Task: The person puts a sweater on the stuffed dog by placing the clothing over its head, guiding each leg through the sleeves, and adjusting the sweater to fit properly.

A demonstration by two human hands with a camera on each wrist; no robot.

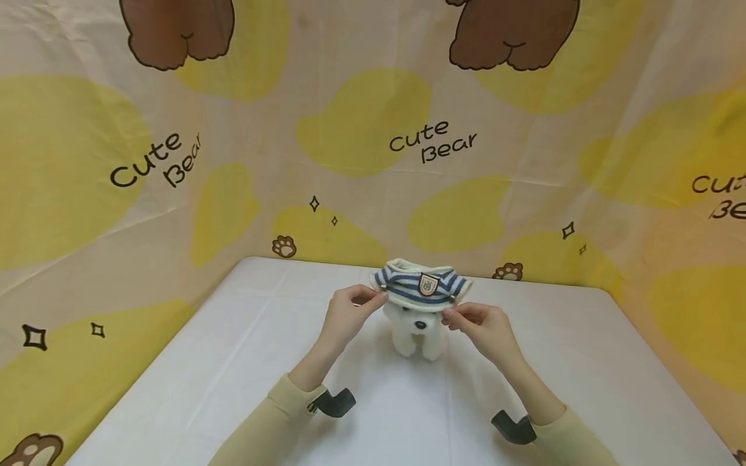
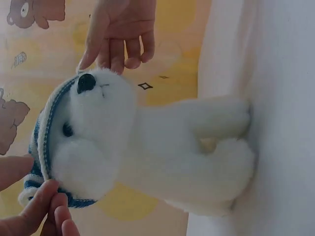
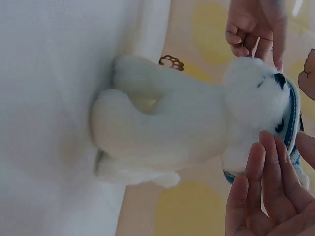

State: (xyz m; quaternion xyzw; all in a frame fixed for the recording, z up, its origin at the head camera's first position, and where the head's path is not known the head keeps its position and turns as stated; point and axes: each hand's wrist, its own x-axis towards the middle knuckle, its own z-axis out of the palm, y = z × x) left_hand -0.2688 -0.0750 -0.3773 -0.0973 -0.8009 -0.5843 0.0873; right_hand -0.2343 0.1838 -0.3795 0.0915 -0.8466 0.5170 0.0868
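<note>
A white plush dog (image 1: 405,338) with a black nose stands upright on the table, facing me. Over the top of its head sits a small knitted sweater (image 1: 402,288), striped blue and white with a badge on the front. Its hem crosses the dog's forehead, near the eyes. My left hand (image 1: 345,316) pinches the hem at the left side between thumb and fingers. On the other side, my right hand (image 1: 488,329) pinches the hem near the dog's cheek. The left wrist view shows the dog's body (image 2: 167,132) bare; the back of its head is hidden.
A white-covered table (image 1: 233,362) lies under the dog. Behind and at the sides hangs a cloth backdrop (image 1: 361,123) with yellow patches, bears and lettering. Black curved pieces (image 1: 337,402) stick out from both sleeve cuffs above the tabletop.
</note>
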